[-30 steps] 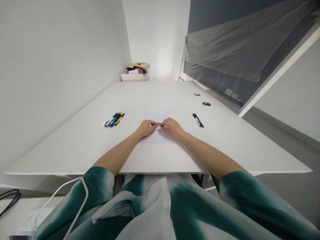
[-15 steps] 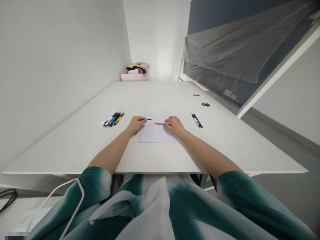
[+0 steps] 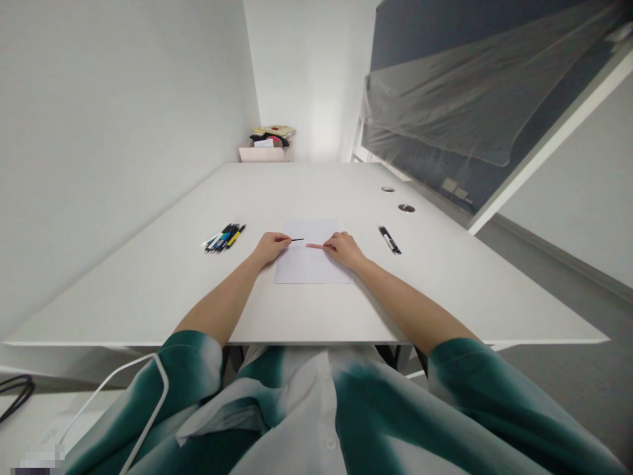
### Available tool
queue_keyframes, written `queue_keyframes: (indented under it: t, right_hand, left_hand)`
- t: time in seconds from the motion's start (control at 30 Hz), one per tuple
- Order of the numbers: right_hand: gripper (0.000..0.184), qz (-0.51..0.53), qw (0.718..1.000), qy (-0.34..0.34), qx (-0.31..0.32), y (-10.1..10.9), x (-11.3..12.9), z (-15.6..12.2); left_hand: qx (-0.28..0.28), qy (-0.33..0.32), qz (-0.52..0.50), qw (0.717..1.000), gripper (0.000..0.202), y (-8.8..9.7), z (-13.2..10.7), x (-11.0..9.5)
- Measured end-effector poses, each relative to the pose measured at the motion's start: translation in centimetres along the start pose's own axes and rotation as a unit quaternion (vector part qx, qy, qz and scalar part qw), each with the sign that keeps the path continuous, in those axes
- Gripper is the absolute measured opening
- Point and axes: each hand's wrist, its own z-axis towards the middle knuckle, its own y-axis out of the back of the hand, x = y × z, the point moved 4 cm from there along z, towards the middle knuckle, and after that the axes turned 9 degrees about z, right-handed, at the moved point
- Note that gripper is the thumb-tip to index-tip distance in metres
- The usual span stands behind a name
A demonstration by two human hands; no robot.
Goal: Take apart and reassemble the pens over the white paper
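Thin black rod in left fingers, pink rod in right hand

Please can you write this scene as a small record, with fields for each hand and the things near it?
Left hand: pinches a thin black rod
Right hand: holds a pink stick
Under hands: paper
Left of paper: pens
Right of paper: marker
Surface: white table
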Motion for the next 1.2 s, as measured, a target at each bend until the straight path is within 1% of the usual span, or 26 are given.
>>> queue_keyframes:
  t: [0.1,0.23,0.33,0.47,0.67,0.8,1.03,1.2]
  right_hand:
    - [0.025,0.006,1.000,-0.012,-0.010,0.6,-0.6,0.0]
    - [0.026,0.005,0.999,-0.031,-0.011,1.4,-2.1,-0.2]
    - [0.026,0.011,0.999,-0.032,-0.018,1.8,-3.0,-0.4]
    - [0.026,0.015,0.999,-0.031,-0.026,1.9,-3.3,-0.5]
    - [0.025,0.015,0.999,-0.024,-0.016,1.9,-2.7,-0.4]
    - [0.025,0.016,1.000,-0.013,-0.020,1.9,-2.2,-0.4]
    - [0.023,0.054,0.998,0.027,-0.015,1.7,-0.7,-0.6]
    - [0.022,0.083,0.996,0.021,-0.011,1.3,0.2,-0.8]
  left_hand:
    - [-0.004,0.001,-0.001,1.000,0.035,0.2,0.0,0.0]
    - [-0.007,0.003,-0.004,1.000,0.035,0.4,0.0,0.2]
    - [-0.003,0.005,-0.006,1.000,0.035,0.4,0.1,0.5]
    - [0.004,0.009,-0.005,1.000,0.035,0.3,0.0,0.4]
    - [0.013,0.003,0.001,1.000,0.034,0.3,-0.2,0.0]
    - [0.019,-0.010,0.029,0.999,0.031,0.3,-0.4,-0.5]
    - [0.024,-0.069,0.077,0.994,0.028,-0.2,-1.1,-2.7]
    - [0.039,-0.094,0.076,0.992,0.031,-0.7,-1.8,-3.9]
